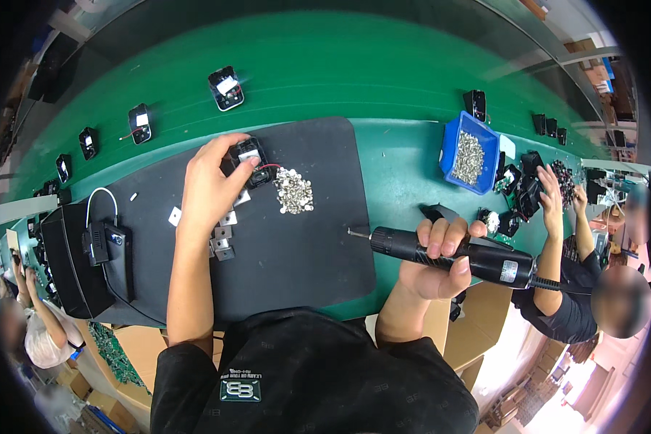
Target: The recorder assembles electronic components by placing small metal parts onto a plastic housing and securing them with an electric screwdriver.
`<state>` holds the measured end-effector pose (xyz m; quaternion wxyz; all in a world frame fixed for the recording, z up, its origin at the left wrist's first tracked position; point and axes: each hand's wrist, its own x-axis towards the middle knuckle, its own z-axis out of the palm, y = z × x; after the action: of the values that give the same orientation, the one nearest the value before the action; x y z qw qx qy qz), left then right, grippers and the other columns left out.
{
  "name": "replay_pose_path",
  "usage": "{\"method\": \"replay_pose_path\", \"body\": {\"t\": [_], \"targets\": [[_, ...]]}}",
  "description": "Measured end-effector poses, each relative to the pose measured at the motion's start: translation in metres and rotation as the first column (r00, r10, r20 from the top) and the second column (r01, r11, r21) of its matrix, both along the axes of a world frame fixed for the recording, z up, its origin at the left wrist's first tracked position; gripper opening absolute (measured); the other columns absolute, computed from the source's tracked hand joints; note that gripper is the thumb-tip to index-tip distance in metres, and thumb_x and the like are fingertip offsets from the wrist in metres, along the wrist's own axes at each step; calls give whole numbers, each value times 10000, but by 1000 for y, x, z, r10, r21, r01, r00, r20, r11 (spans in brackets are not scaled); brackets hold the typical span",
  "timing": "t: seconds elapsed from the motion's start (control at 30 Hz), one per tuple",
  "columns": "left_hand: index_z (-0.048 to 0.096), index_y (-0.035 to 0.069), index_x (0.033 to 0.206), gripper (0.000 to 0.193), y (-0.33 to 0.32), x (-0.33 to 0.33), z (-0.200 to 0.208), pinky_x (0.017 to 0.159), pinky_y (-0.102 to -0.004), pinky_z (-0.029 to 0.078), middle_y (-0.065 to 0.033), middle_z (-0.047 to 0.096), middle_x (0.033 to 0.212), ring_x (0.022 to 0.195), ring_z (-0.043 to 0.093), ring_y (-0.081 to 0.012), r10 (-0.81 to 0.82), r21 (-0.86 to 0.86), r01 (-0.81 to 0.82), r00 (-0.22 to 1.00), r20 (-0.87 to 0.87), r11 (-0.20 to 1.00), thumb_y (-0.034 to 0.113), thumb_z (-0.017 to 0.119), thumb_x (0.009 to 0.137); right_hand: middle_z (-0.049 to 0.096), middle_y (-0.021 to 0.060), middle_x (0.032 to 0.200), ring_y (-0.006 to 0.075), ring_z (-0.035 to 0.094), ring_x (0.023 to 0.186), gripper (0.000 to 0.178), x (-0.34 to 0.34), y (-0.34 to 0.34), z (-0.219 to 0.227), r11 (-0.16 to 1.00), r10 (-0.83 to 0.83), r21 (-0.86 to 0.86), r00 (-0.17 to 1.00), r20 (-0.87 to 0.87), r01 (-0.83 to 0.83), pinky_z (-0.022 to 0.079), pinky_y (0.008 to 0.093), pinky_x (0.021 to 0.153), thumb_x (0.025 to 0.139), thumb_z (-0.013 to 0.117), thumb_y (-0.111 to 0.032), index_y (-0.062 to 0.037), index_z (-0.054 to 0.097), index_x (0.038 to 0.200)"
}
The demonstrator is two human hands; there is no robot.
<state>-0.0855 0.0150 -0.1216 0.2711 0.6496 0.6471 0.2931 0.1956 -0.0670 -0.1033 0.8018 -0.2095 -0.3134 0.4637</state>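
My left hand (pixel 211 181) grips a small black plastic housing (pixel 260 172) near the far side of the black mat (pixel 303 260). A white patch and a short red wire show on the housing. In my right hand (pixel 428 278) is a black electric screwdriver (pixel 497 265), held level, with its bit pointing left over the mat's right edge. Beside the housing lies a heap of small silver screws (pixel 294 192). Several small metal plates (pixel 223 240) rest by my left wrist, some partly hidden by it.
On the green belt beyond stand several black housings (pixel 227 88). A blue bin (pixel 452 148) of screws is at right, near more black parts (pixel 529 189) and a co-worker's hands (pixel 551 197). A black boxy device (pixel 116 253) with cables sits at left.
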Motion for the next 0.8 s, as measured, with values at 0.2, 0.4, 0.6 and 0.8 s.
{"method": "replay_pose_path", "body": {"t": [0.2, 0.4, 0.6, 0.8], "targets": [[638, -9, 1106, 277, 3, -13, -17, 759, -254, 493, -42, 681, 957, 851, 614, -95, 31, -167, 41, 912, 410, 985, 58, 702, 845, 534, 20, 810, 132, 519, 658, 440, 1, 2, -1, 1000, -16, -19, 1000, 5, 16, 440, 302, 654, 825, 661, -183, -92, 456, 1204], [582, 12, 1146, 262, 7, -22, -16, 783, -276, 492, -58, 625, 1041, 919, 595, -115, 105, -171, 106, 458, 883, 980, 105, 628, 906, 512, 20, 834, 120, 485, 698, 448, 7, 5, 1, 1000, 12, 14, 999, 30, -13, 402, 292, 688, 841, 636, -186, -86, 432, 1227], [485, 10, 1267, 406, 5, -41, -28, 682, -314, 563, -203, 552, 1200, 976, 635, -335, 285, -262, 216, -81, 955, 941, 293, 509, 978, 524, 15, 834, 122, 489, 692, 441, 7, 1, 5, 1000, -1, 8, 999, 38, 1, 405, 290, 686, 837, 660, -197, -93, 451, 1211], [545, 10, 1183, 226, 5, -25, -13, 769, -243, 514, -96, 615, 1108, 981, 642, -181, 179, -107, -157, 575, 798, 982, 108, 493, 986, 523, 14, 820, 123, 476, 660, 443, 5, -1, 1, 999, 41, 4, 999, 28, -41, 402, 300, 643, 841, 685, -228, -96, 462, 1200]]}}
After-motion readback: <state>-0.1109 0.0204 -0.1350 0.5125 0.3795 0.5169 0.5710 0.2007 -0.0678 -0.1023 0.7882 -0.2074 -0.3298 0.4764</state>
